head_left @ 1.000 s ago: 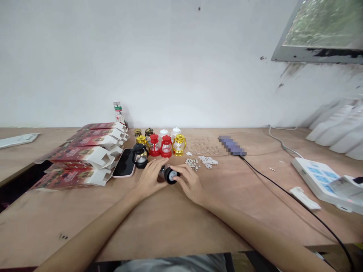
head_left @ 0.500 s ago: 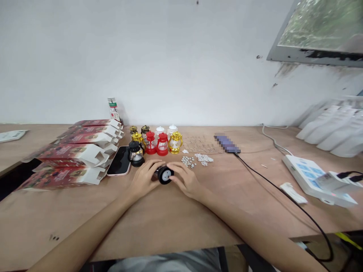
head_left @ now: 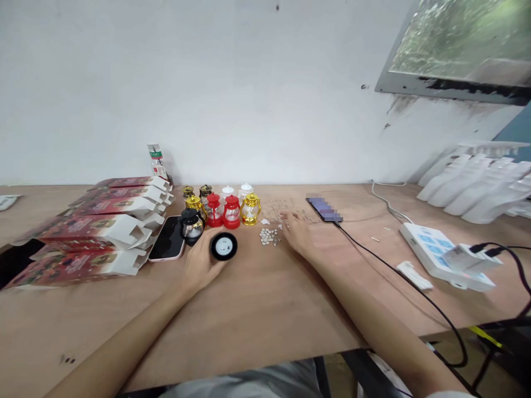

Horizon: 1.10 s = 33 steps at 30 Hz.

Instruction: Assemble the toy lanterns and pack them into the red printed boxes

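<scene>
My left hand (head_left: 202, 260) is closed round a small black lantern (head_left: 223, 246), tipped so that its round base with a white disc faces me. My right hand (head_left: 297, 231) reaches over small white parts, fingers stretched out and partly apart; its fingertips are too small to make out in detail. Just left of it lie small round silvery pieces (head_left: 269, 236). Thin wire pieces (head_left: 276, 209) are spread beyond the fingers. Behind my left hand stand another black lantern (head_left: 192, 225), red lanterns (head_left: 231, 212), gold lanterns (head_left: 250, 209), white lanterns and dark bronze ones.
Red printed boxes (head_left: 89, 232) with open white flaps lie at the left, beside a phone (head_left: 167, 239). Another phone (head_left: 324, 209) with a black cable lies right of centre. A white power strip (head_left: 446, 257) and white curved shapes (head_left: 468, 185) are farther right.
My right hand has left the black lantern and moved right and away from me to the small white parts. My left hand keeps the lantern, its base now turned more toward me.
</scene>
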### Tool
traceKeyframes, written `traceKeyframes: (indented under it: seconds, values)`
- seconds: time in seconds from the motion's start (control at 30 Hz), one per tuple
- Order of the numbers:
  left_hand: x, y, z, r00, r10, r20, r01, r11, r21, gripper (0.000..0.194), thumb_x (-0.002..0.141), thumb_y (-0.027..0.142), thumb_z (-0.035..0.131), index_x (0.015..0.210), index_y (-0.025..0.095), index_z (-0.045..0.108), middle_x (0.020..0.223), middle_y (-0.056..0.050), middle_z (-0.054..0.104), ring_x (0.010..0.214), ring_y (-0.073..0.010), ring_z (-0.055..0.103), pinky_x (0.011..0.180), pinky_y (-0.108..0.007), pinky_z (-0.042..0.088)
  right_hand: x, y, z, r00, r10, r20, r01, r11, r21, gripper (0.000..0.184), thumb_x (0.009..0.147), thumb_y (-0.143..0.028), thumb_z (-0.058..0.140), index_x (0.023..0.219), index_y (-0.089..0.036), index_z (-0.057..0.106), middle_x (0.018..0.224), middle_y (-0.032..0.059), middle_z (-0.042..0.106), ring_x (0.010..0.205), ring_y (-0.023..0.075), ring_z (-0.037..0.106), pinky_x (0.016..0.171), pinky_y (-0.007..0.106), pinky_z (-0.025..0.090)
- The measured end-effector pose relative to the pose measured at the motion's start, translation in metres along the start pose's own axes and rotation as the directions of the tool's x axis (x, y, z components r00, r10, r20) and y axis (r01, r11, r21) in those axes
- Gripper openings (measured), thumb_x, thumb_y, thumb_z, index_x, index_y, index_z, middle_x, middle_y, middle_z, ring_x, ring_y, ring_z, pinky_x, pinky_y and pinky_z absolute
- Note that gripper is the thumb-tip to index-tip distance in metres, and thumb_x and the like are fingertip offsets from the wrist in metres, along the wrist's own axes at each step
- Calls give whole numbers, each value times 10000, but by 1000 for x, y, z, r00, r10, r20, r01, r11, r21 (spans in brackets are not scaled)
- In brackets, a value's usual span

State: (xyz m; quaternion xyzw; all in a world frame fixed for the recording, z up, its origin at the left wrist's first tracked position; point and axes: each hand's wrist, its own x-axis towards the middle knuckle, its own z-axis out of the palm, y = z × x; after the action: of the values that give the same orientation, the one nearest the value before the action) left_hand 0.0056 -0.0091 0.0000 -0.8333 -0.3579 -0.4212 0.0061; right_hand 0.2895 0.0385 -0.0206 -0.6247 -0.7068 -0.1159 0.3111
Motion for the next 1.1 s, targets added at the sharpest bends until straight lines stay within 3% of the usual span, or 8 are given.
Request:
traceKeyframes:
  seconds: [0.1,0.23,0.5,0.8,1.1]
  values:
    - [0,0,0,1000,28,12,-28,1000,3,398,826,274,516,1199,183,410,1181,-116,558,1126,-247,531,946,-407,456,10,-7,2,990,-51,131,54,998,-19,222,871,-145,430,1047,-166,563,1030,95,679,1060,244,523,885,374,370]
    - [-2,-2,1,998,61,4,-61,998,0,387,804,219,489,1182,175,420,1178,-126,550,1125,-255,520,950,-425,445,26,-20,8,974,-72,213,83,996,-43,214,872,-139,436,1030,-177,575,1017,80,691,1080,237,522,885,369,351]
    - [-4,-4,2,998,65,-8,-65,998,15,427,762,178,487,1183,176,420,1173,-129,542,1112,-261,515,932,-428,443,44,-31,12,917,-150,369,209,970,-127,332,798,-76,483,1117,-95,572,980,187,676,1076,277,540,950,375,293]
    - [-3,-3,0,996,86,-13,-86,996,33,426,756,168,488,1176,170,422,1164,-132,547,1102,-262,520,917,-423,444,41,-15,25,942,-101,320,100,995,18,313,818,-85,465,1086,-193,585,983,71,691,938,196,617,815,296,433]
    - [-2,-1,0,998,60,0,-60,998,22,403,779,211,504,1173,176,427,1160,-128,557,1103,-263,526,912,-419,441,45,1,40,963,-53,264,-11,971,237,210,810,-70,468,948,-137,613,830,45,688,758,122,632,673,214,465]
